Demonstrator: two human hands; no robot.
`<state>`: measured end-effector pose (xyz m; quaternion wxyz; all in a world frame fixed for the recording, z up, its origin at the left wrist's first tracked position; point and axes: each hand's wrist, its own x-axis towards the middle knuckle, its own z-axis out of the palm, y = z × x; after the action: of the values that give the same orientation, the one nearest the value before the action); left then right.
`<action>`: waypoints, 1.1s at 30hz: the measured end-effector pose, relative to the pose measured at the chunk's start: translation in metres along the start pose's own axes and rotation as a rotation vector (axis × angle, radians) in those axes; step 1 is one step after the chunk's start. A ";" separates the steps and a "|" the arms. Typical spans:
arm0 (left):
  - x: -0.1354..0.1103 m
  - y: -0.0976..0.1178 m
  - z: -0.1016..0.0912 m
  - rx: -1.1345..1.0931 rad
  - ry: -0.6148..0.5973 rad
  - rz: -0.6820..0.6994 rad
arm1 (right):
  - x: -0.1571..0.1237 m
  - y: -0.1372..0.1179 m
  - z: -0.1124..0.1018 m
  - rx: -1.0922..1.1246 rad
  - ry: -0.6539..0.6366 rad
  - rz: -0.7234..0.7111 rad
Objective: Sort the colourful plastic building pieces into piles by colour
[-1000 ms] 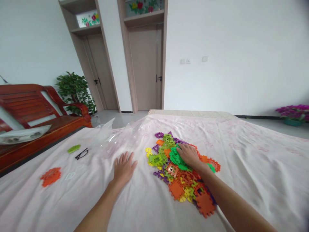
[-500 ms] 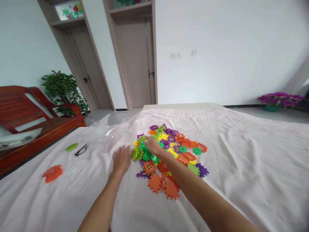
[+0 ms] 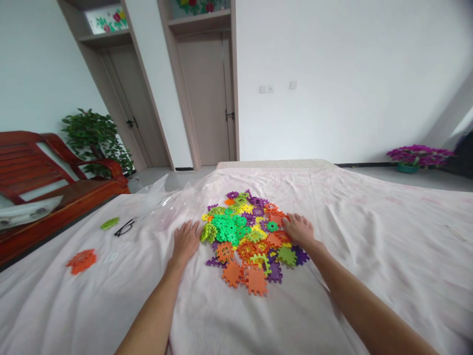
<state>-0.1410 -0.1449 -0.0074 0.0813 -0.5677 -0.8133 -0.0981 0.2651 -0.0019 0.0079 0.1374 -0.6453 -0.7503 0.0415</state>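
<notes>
A heap of toothed plastic building pieces lies on the pale bed sheet, with green round pieces (image 3: 228,228) gathered at its left middle. Palm down at the heap's left edge rests my left hand (image 3: 185,241), fingers stretched, beside some lime-green pieces (image 3: 209,233). On the other side, my right hand (image 3: 297,229) lies over the right edge, its fingers extended next to orange pieces (image 3: 274,240) and partly covering what is beneath. A single green round piece (image 3: 272,226) sits left of its fingertips. Orange square pieces (image 3: 255,280) lie at the near edge.
To the left on the sheet (image 3: 369,246) are black glasses (image 3: 124,228), a lime-green piece (image 3: 110,224) and orange pieces (image 3: 82,261). Clear plastic wrap (image 3: 168,204) lies behind my left hand. A wooden bench (image 3: 74,185) stands at the far left.
My right hand has moved from the green pieces on the heap's left across to its right edge, uncovering the green ones. My left hand stays beside the heap.
</notes>
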 end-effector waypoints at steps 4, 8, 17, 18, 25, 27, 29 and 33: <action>-0.001 0.001 0.000 -0.018 0.005 -0.001 | -0.006 -0.032 0.011 0.080 -0.020 -0.074; 0.000 0.001 0.000 -0.030 0.001 0.000 | -0.011 -0.057 0.020 0.111 -0.008 -0.145; -0.002 -0.002 -0.001 -0.061 -0.021 -0.013 | -0.011 -0.072 0.026 0.300 -0.036 -0.182; -0.002 -0.003 -0.002 -0.068 -0.021 -0.020 | -0.013 -0.073 0.024 0.351 -0.056 -0.205; -0.003 -0.005 -0.005 -0.093 -0.024 -0.203 | -0.024 -0.084 0.011 0.622 -0.187 -0.368; -0.003 -0.005 -0.005 -0.107 -0.034 -0.226 | -0.025 -0.086 0.008 0.682 -0.210 -0.396; -0.003 -0.005 -0.006 -0.118 -0.042 -0.224 | -0.025 -0.087 0.006 0.750 -0.248 -0.417; 0.001 0.001 -0.007 -0.179 -0.010 -0.220 | -0.026 -0.087 0.004 0.807 -0.294 -0.450</action>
<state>-0.1402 -0.1452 -0.0006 0.0151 -0.4804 -0.8591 -0.1759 0.1838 -0.0412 0.0212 0.2748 -0.3495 -0.8066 0.3894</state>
